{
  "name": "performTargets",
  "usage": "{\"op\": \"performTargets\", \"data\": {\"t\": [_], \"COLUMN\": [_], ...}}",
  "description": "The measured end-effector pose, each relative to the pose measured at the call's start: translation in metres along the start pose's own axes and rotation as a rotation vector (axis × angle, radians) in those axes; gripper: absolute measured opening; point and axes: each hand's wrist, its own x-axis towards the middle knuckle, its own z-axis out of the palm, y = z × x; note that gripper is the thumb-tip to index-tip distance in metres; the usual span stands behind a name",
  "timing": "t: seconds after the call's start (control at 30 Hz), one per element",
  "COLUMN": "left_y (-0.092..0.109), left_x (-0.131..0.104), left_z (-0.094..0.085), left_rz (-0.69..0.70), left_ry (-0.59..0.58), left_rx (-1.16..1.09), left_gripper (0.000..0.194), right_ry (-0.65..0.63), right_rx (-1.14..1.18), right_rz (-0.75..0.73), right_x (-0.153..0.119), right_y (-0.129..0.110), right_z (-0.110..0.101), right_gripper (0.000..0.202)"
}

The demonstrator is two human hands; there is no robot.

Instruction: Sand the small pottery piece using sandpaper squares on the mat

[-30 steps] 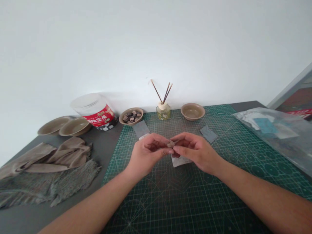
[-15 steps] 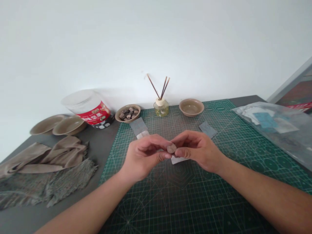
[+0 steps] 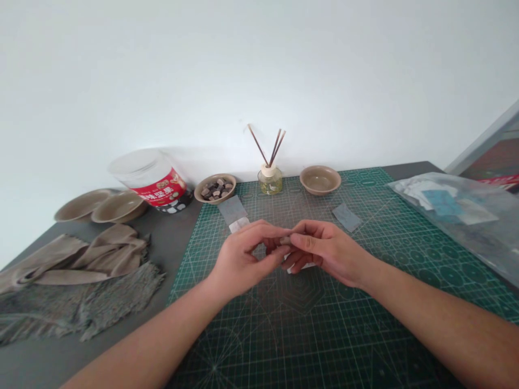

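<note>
Between my two hands, above the cutting mat, is a small brownish piece (image 3: 285, 240), seen edge-on and mostly covered by fingers. My left hand (image 3: 247, 256) pinches it between thumb and fingertips from the left. From the other side my right hand (image 3: 326, 248) grips it with the thumb on the near face and the fingers curled below. Under the right hand lies a white slip (image 3: 310, 265), partly hidden. Similar small dark and light brown pieces (image 3: 219, 189) fill a beige bowl (image 3: 198, 193) at the back left.
A grid cutting mat (image 3: 259, 346) covers much of the table. Grey sandpaper-like squares (image 3: 232, 209) (image 3: 346, 217) lie on it. At the back stand a reed diffuser (image 3: 270, 181) and a beige bowl (image 3: 320, 186). Cloths (image 3: 117, 251), a plastic jar (image 3: 158, 183) and a plastic bag (image 3: 482, 210) flank it.
The small piece has turned from showing its round face to showing its edge. My right fingers have curled further beneath it. The view has shifted slightly.
</note>
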Motion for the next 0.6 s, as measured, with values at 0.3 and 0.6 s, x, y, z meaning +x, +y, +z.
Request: {"op": "performTargets", "data": {"t": [0.3,0.6], "left_y": [0.0002,-0.0048], "left_x": [-0.0023,-0.001], "left_z": [0.0076,0.0044], "left_rz": [-0.118,-0.032], "left_ry": [-0.008,-0.039], "left_rx": [0.086,0.061], "left_gripper": [0.007,0.006], "right_ry": [0.037,0.014], "right_rx": [-0.209,-0.261], "right_rz": [-0.104,-0.11], "right_x": [0.0011,0.0001], "right_y": [0.0049,0.0044], "right_z": [0.0032,0.0021], "right_gripper": [0.019,0.02]}}
